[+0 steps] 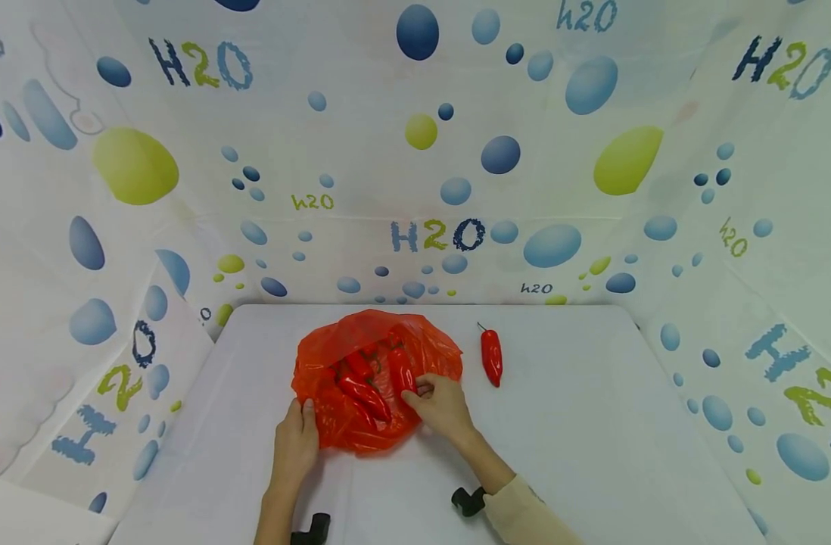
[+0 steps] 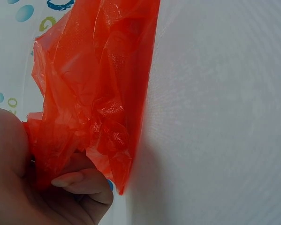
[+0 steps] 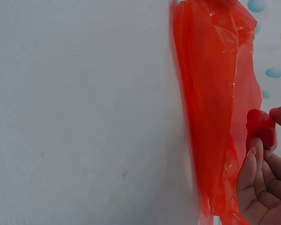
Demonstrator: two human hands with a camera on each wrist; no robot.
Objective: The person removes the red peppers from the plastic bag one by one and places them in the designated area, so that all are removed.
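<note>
A thin red plastic bag point(image 1: 381, 327) lies spread on the white table, its mouth gaping toward me. Several glossy red chili peppers point(image 1: 362, 395) are inside it. At the bag's left edge my left hand point(image 1: 297, 439) pinches the plastic between thumb and fingers, which the left wrist view shows close up. My right hand point(image 1: 444, 405) pinches the lower end of one red chili pepper point(image 1: 400, 369) at the bag's right side. In the right wrist view that pepper's tip point(image 3: 261, 130) sticks out between the thumb and fingers. The bag's folds partly hide the other peppers.
A single red chili pepper point(image 1: 491, 357) with its stem lies on the white table point(image 1: 579, 424) right of the bag. Behind the table hangs a white curtain point(image 1: 361, 151) with blue and green dots. Black wrist mounts point(image 1: 467, 501) sit beneath both wrists.
</note>
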